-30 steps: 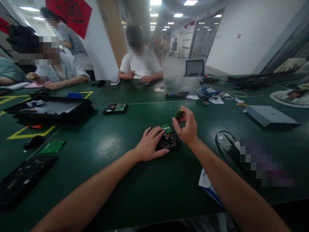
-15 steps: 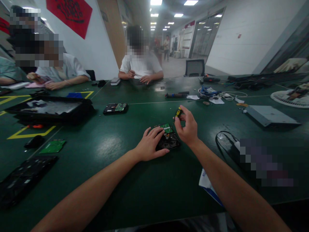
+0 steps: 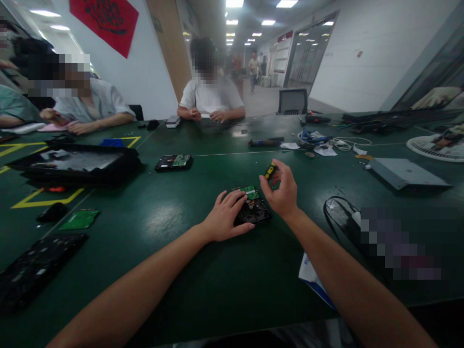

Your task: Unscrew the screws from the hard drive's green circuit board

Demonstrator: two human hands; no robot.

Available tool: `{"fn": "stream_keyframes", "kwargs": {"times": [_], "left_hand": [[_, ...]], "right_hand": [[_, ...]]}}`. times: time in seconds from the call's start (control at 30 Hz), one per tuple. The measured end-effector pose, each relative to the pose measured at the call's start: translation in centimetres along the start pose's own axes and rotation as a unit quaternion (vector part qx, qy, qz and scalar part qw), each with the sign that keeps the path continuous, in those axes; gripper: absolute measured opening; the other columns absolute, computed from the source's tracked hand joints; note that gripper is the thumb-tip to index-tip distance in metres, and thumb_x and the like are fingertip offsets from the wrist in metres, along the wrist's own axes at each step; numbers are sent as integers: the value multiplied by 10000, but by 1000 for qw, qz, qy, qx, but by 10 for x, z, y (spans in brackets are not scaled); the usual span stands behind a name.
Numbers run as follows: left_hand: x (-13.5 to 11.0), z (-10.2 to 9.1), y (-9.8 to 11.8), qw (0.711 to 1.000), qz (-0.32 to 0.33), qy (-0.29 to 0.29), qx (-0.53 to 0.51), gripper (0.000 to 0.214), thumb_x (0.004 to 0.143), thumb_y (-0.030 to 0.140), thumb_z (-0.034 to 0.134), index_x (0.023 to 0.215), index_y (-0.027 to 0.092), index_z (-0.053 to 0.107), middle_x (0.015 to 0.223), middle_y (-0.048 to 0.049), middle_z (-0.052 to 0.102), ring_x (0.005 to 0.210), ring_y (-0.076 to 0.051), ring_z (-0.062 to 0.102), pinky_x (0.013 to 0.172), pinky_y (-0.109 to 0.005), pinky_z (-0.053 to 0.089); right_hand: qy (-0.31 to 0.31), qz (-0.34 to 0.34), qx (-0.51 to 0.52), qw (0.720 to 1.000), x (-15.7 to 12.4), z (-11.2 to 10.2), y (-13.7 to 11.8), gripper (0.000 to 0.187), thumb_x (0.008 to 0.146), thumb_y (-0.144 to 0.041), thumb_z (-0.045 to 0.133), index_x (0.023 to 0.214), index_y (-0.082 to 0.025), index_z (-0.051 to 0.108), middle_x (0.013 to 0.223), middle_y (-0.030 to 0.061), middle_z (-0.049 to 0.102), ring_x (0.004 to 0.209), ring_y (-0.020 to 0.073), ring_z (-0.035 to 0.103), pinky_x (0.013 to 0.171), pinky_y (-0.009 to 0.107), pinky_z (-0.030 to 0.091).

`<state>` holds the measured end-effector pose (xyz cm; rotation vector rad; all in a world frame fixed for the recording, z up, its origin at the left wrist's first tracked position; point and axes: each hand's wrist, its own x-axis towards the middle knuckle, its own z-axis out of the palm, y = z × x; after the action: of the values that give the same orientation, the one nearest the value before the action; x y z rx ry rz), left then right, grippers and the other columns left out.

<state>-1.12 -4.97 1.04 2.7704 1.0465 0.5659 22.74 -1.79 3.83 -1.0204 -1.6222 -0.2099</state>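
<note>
A black hard drive point(image 3: 253, 210) with a green circuit board on top lies on the dark green table point(image 3: 174, 270) in front of me. My left hand point(image 3: 225, 217) rests on its left side, fingers spread flat over it. My right hand point(image 3: 282, 191) is just right of the drive, fingers pinched round a small screwdriver point(image 3: 269, 170) with a yellow and black handle. The handle stands up above the drive's far right corner; the tip is hidden.
A second hard drive point(image 3: 174, 162) lies farther back. A black tray point(image 3: 72, 164) and a loose green board point(image 3: 79, 220) sit to the left, a grey box point(image 3: 402, 173), cables and tools to the right. Other people sit at the far and left sides.
My right hand's fingers have shifted slightly on the screwdriver handle, which has turned and tilted a little. My left hand and the drive have stayed put.
</note>
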Motion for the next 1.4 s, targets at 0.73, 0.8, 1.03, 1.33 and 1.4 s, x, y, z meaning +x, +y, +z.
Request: {"fn": "stream_keyframes", "kwargs": {"times": [0.73,0.8,1.03,1.33,1.4], "left_hand": [[0,1,0,1000,2,1,8,941,929,775,557,1633,176,381,1655,-176,414,1554,-390,350,1307,-633,144],[0,1,-1,1000,4,3,8,940,927,772,563,1630,175,386,1653,-177,417,1551,-392,354,1308,-633,145],[0,2,0,1000,5,7,10,928,938,766,554,1625,164,391,1649,-186,422,1549,-390,360,1305,-634,148],[0,1,-1,1000,4,5,5,939,930,762,572,1637,178,375,1651,-181,419,1551,-398,354,1303,-641,153],[0,1,-1,1000,3,4,6,941,932,764,567,1637,172,374,1656,-181,412,1555,-392,348,1305,-636,149]], "right_hand": [[-19,1,16,1000,0,-2,-3,630,999,-329,605,1591,-297,391,1285,120,659,853,228,699,808,462,662],[-9,3,6,1000,0,-2,-3,632,969,-350,671,1555,-308,437,1226,101,663,813,217,677,767,447,660],[-30,-12,21,999,1,-3,-4,604,1016,-264,546,1596,-304,381,1295,106,670,891,219,720,870,453,654],[-19,-16,17,1000,1,-4,-4,573,984,-280,621,1530,-293,447,1289,113,657,879,226,716,818,461,668],[-27,-14,24,999,0,-3,-3,569,1001,-258,574,1547,-293,421,1351,122,651,891,224,732,845,462,667]]}}
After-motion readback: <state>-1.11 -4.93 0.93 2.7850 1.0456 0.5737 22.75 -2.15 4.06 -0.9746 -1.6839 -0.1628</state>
